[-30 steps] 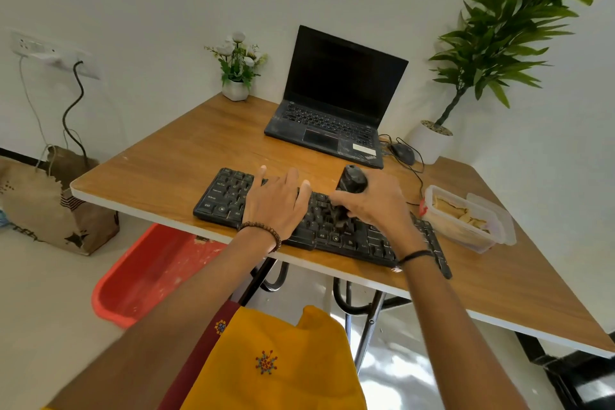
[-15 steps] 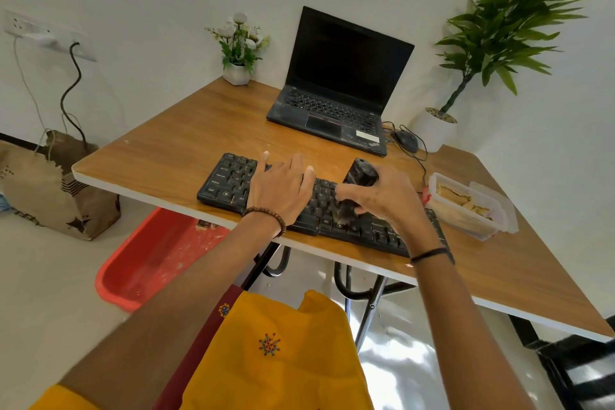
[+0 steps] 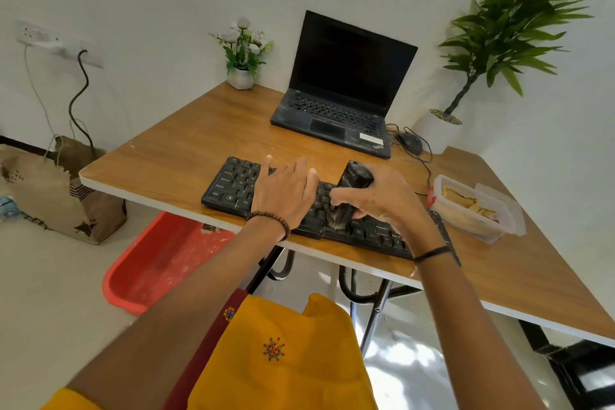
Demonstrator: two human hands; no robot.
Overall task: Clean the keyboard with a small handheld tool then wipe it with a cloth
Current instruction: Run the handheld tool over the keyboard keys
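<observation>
The keyboard (image 3: 233, 186) is black, long and flat, and lies along the near edge of the wooden tabletop (image 3: 186, 143), at 6 o'clock from the laptop (image 3: 336, 110). On its left keys "Ctrl" and "Alt" can be read. The left hand (image 3: 283, 193) rests flat on the keys, grip wide. At 3 o'clock from it, the right hand (image 3: 382, 200) has its grip closed round a small black tool (image 3: 354, 178), pale bristles down on the keys. The laptop's white sticker (image 3: 369, 137) is unreadable.

Keyboard (image 3: 233, 186) at table (image 3: 186, 143) front edge; laptop (image 3: 342, 100) behind it; food container (image 3: 472, 210) right; flower pot (image 3: 241, 76) rear left.
</observation>
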